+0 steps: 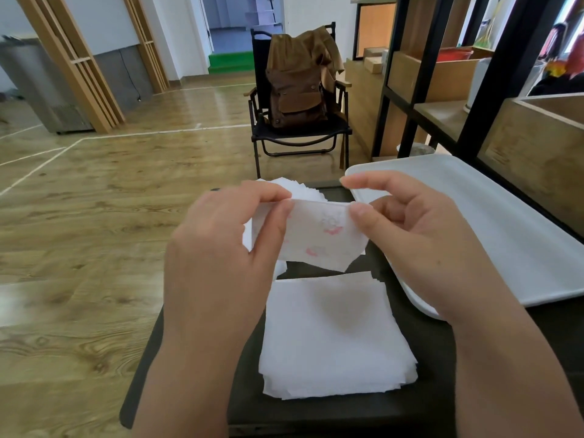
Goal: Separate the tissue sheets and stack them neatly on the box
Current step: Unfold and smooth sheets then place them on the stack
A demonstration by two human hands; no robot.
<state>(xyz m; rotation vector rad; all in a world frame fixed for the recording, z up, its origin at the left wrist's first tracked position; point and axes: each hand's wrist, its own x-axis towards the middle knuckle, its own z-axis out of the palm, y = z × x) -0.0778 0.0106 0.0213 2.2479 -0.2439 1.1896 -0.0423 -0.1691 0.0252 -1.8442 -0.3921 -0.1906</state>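
White tissue with faint pink print hangs between both hands above the dark worktop (436,336). The left hand (221,248) pinches the tissue sheet (322,238) at its upper left corner, thumb in front and fingers behind; the right hand (420,241) pinches the upper right corner between thumb and forefinger. The sheet's top edge runs nearly level between the two grips, and its lower edge hangs free, clear of everything below.

Directly under the hands lies a near stack of tissues (335,339), its edges slightly fanned at the right and bottom. A second, looser pile of tissues (303,188) sits at the far side of the worktop, mostly hidden behind the held sheet, its corners splayed. Whether either pile rests on a box cannot be told.

A white tray (493,235) lies on the right, its near rim just beside the right wrist. The worktop's left edge drops straight to open wooden floor (94,216). Farther off, a black folding chair (297,134) holding a brown backpack (300,83) stands well apart from the worktop.
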